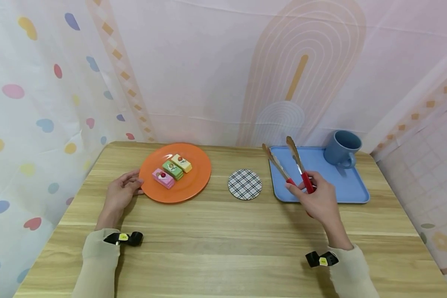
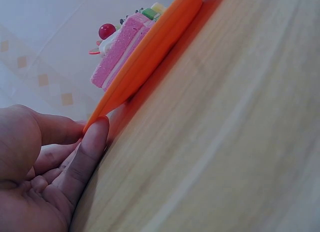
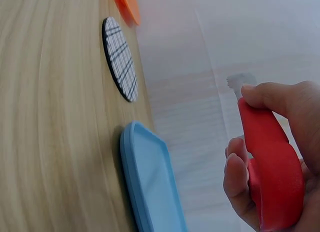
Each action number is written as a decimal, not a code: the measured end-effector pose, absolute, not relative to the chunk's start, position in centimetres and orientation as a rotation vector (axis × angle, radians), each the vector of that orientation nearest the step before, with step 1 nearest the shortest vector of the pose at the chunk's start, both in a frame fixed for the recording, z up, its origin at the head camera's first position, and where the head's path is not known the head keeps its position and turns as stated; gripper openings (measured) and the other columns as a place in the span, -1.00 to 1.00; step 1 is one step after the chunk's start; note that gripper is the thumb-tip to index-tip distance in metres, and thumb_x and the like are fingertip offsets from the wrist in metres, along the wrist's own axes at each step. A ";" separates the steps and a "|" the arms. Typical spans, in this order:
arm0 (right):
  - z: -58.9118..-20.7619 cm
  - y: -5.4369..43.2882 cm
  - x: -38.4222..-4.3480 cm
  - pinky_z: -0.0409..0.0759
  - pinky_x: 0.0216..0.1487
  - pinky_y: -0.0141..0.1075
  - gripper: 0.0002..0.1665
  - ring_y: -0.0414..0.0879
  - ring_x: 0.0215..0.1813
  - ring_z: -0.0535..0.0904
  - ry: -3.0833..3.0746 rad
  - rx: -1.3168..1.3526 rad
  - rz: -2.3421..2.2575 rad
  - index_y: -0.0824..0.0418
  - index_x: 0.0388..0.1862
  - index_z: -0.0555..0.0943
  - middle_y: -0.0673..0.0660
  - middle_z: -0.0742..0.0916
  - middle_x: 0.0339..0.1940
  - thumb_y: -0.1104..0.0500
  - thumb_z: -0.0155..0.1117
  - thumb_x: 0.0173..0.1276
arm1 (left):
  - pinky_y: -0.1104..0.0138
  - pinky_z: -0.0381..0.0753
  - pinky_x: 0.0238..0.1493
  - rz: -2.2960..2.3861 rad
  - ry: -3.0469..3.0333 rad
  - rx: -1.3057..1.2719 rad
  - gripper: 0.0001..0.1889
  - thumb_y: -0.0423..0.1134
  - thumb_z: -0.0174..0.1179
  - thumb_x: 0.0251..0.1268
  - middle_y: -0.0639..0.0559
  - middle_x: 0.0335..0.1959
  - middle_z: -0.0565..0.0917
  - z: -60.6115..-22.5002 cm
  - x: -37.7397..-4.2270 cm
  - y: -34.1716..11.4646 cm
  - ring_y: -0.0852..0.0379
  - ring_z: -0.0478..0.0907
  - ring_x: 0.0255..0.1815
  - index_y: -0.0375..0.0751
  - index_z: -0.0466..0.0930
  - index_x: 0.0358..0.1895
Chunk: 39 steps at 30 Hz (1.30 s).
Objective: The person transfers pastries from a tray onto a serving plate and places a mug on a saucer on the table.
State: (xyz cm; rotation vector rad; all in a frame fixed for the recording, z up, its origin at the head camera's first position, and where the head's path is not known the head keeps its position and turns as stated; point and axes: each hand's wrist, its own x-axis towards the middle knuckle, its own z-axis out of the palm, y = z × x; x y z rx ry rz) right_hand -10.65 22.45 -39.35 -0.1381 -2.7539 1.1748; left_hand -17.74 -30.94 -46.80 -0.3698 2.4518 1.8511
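Note:
An orange plate [image 1: 193, 182] lies at the left of the table, and my left hand [image 1: 122, 192] pinches its left rim between thumb and fingers. Three small toy cakes rest on it in a slanting row: a pink cake [image 1: 163, 178], a green cake [image 1: 172, 169] and a yellow cake [image 1: 181, 163]. In the left wrist view the pink cake [image 2: 122, 52] shows a red ball on top. My right hand [image 1: 318, 198] grips red-handled metal tongs [image 1: 297, 159] over the blue tray's left part. The tongs' arms stand apart with nothing between the tips.
A blue tray [image 1: 335, 186] lies at the right, with a blue mug [image 1: 342, 147] standing at its back right corner. Between plate and tray is a round checked coaster [image 1: 245, 184]. A patterned curtain [image 1: 193, 74] hangs behind the wooden table [image 1: 216, 248].

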 end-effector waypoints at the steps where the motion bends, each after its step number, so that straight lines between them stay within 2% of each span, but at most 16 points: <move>1: -39.4 22.6 -10.5 0.62 -0.33 -0.30 -0.13 0.02 -0.25 0.62 -2.753 -0.144 1.171 0.31 0.33 0.50 0.21 0.77 -0.16 -0.25 0.47 0.28 | 0.48 0.79 -0.15 1.849 2.451 -0.373 -0.46 -0.24 0.09 0.59 0.24 -0.14 0.61 -46.8 -17.8 -30.9 0.42 0.65 -0.23 -0.29 0.31 0.53; 15: -40.8 24.6 -9.1 0.60 -0.36 -0.34 -0.13 0.02 -0.24 0.61 -2.765 -0.250 1.136 0.30 0.31 0.49 0.21 0.77 -0.17 -0.29 0.44 0.29 | 0.48 0.79 -0.14 1.847 2.435 -0.394 -0.45 -0.23 0.09 0.59 0.22 -0.10 0.60 -46.9 -17.8 -31.0 0.42 0.65 -0.22 -0.25 0.29 0.55; 22: -41.0 25.7 -8.4 0.59 -0.35 -0.34 -0.12 0.06 -0.16 0.60 -2.774 -0.302 1.124 0.29 0.34 0.48 0.24 0.77 -0.10 -0.30 0.42 0.30 | 0.49 0.79 -0.16 1.850 2.456 -0.391 -0.46 -0.24 0.10 0.59 0.24 -0.15 0.59 -46.8 -17.8 -30.9 0.42 0.65 -0.25 -0.28 0.32 0.53; 30: -41.4 26.9 -7.8 0.59 -0.37 -0.42 -0.05 -0.02 -0.20 0.64 -2.779 -0.355 1.105 0.34 0.37 0.45 0.23 0.79 -0.12 -0.31 0.43 0.29 | 0.50 0.79 -0.18 1.859 2.460 -0.383 -0.47 -0.26 0.11 0.58 0.24 -0.17 0.59 -46.8 -17.7 -30.9 0.42 0.65 -0.27 -0.31 0.33 0.52; 39: -41.6 28.6 -7.2 0.58 -0.30 -0.40 0.03 0.12 -0.06 0.64 -2.818 -0.443 1.065 0.38 0.43 0.39 0.30 0.76 -0.02 -0.35 0.38 0.31 | 0.49 0.79 -0.15 1.867 2.448 -0.378 -0.46 -0.27 0.09 0.58 0.23 -0.14 0.60 -46.7 -17.6 -30.9 0.41 0.65 -0.24 -0.29 0.31 0.53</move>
